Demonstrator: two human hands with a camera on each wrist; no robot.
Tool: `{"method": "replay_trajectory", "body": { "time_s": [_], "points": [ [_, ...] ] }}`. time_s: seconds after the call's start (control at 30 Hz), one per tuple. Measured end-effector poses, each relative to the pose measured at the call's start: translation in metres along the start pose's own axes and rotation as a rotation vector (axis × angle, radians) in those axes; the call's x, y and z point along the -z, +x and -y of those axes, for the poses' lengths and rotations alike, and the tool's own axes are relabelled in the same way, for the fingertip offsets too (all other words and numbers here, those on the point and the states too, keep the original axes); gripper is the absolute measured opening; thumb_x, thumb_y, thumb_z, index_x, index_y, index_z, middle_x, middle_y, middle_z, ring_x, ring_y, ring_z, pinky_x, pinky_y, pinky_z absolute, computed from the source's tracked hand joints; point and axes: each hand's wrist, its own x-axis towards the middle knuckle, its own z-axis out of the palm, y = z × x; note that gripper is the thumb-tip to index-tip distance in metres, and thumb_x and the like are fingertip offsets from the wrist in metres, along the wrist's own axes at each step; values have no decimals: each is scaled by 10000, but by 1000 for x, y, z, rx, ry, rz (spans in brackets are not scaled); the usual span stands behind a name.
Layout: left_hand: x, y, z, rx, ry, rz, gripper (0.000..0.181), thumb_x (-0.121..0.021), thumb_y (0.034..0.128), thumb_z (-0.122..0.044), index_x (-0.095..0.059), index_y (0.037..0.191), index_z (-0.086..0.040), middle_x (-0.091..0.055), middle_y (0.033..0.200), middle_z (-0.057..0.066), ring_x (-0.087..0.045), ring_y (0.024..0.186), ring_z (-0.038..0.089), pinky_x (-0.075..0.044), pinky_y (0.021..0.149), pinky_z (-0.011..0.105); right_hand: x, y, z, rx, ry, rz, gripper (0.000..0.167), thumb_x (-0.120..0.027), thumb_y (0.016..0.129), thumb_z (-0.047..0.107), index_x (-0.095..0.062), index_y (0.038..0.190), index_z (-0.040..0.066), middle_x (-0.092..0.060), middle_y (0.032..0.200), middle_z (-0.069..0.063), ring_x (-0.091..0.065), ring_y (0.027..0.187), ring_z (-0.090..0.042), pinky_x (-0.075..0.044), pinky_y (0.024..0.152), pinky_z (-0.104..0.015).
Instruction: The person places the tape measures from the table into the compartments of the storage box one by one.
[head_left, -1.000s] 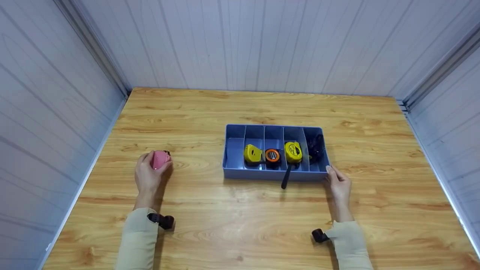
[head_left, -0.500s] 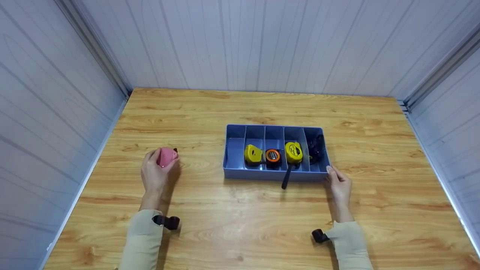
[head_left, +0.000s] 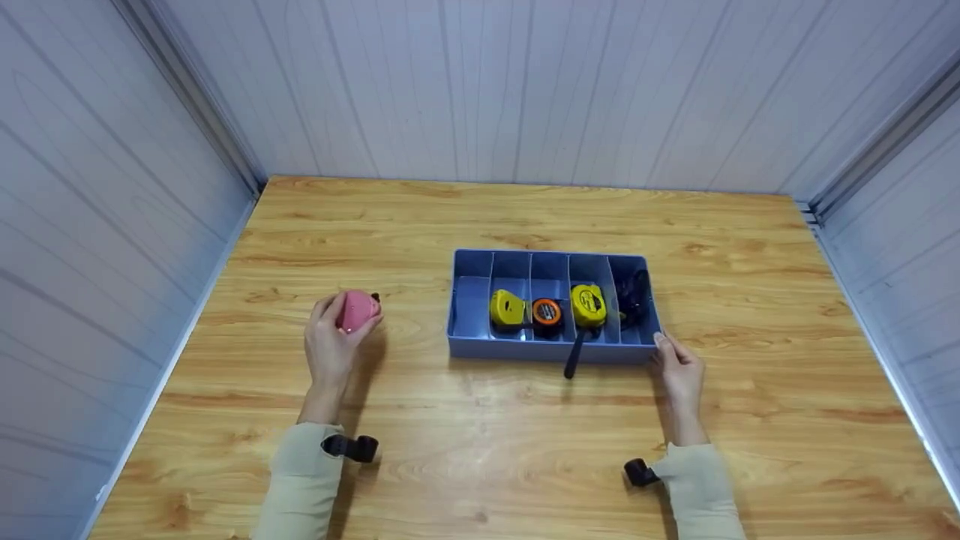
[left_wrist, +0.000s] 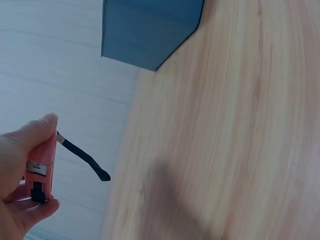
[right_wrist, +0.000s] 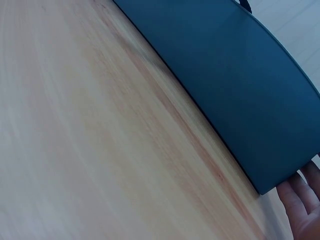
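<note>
My left hand [head_left: 330,345] pinches a pink tape measure [head_left: 359,309] between thumb and fingers, raised off the table to the left of the tray. In the left wrist view the tape measure [left_wrist: 42,162] shows its metal tape end, and a black wrist strap [left_wrist: 85,159] dangles from it. My right hand [head_left: 681,375] grips the near right corner of a blue-grey divided tray [head_left: 551,351], its thumb at the rim. In the right wrist view its fingers [right_wrist: 295,195] lie against the tray's end wall.
Inside the tray sit a yellow tape measure [head_left: 507,307], an orange-and-black one [head_left: 547,312], another yellow one [head_left: 588,305], and dark items [head_left: 634,296] at the right end. A black strap [head_left: 574,356] hangs over its front wall. Pale panels [head_left: 480,90] enclose the wooden table [head_left: 480,435].
My left hand has carried the pink tape measure to the right and a little away from me, toward the tray. My right hand and the tray have stayed in place.
</note>
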Motion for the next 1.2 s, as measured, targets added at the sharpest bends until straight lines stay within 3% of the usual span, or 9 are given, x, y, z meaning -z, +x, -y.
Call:
{"method": "replay_trajectory", "body": {
  "time_s": [0.23,0.57,0.87,1.1,1.2],
  "points": [
    [-8,-4,-11,-17,-34,17,627,-795,635,-259,-577,1121,72,-547,1089,192,-533,961,297,-473,780,398,-4,-11,13,13,-23,31,241,-680,779,247,-684,998,147,-632,901,99,-606,798,-35,-493,683,-199],
    [-19,-11,-27,-35,-55,55,638,-808,616,-245,-576,1114,82,-561,1065,197,-541,956,304,-466,797,392,3,8,-10,-23,5,-18,369,-699,762,240,-644,1085,70,-637,1025,12,-600,859,-69,-494,680,-198],
    [-31,-14,-38,-55,-72,70,624,-817,602,-245,-596,1096,67,-570,1053,190,-552,926,294,-482,756,385,-4,-9,13,34,-20,32,204,-646,812,183,-669,1010,143,-649,849,104,-618,782,-45,-503,659,-210],
    [-41,-16,-48,-57,-110,87,634,-820,596,-238,-589,1095,80,-570,1057,191,-554,947,299,-482,782,361,-8,-15,23,8,-44,14,293,-624,827,154,-603,1098,48,-642,817,130,-619,757,-29,-509,653,-231],
    [-45,-16,-51,-56,-121,95,637,-820,595,-236,-587,1092,87,-569,1060,184,-550,957,294,-477,796,355,-7,-14,20,-2,-14,22,222,-640,815,161,-653,1034,125,-642,836,118,-623,763,-47,-509,659,-234]
  ]
}}
